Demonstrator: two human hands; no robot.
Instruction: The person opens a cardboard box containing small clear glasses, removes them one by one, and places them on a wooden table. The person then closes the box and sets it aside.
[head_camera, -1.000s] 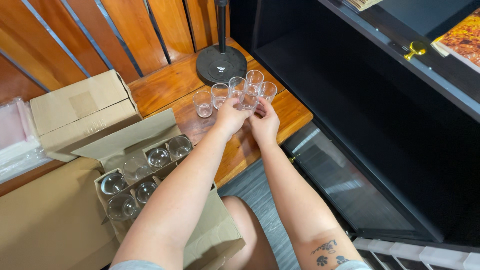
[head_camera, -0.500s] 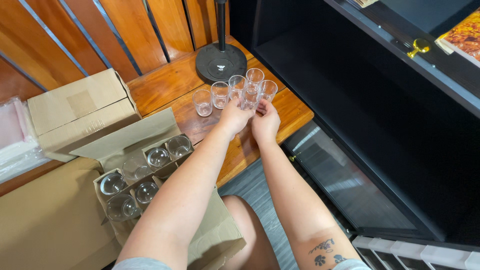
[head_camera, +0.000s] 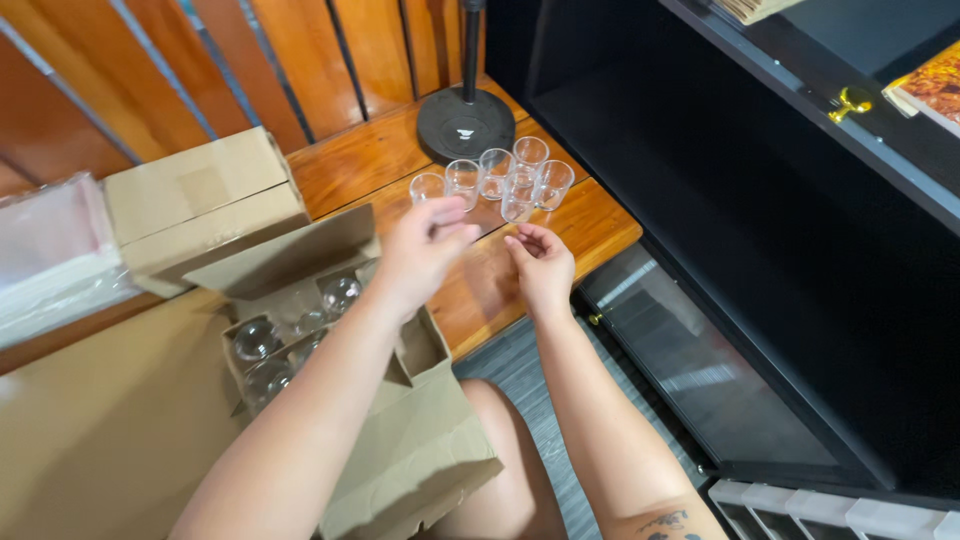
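Upper centre, six small glasses (head_camera: 495, 180) cluster: light, slick, breakable; grip one round its side. Left hand (head_camera: 420, 250) and right hand (head_camera: 543, 265) hover, fingers loose, empty.

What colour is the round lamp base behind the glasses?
Black round lamp base, clearest in the head view.

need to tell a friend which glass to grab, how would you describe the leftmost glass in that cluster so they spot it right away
Find the round black lamp base on the wooden ledge. A cluster of small clear glasses stands just in front of it. The leftmost glass stands slightly apart from the others, just above the left hand.
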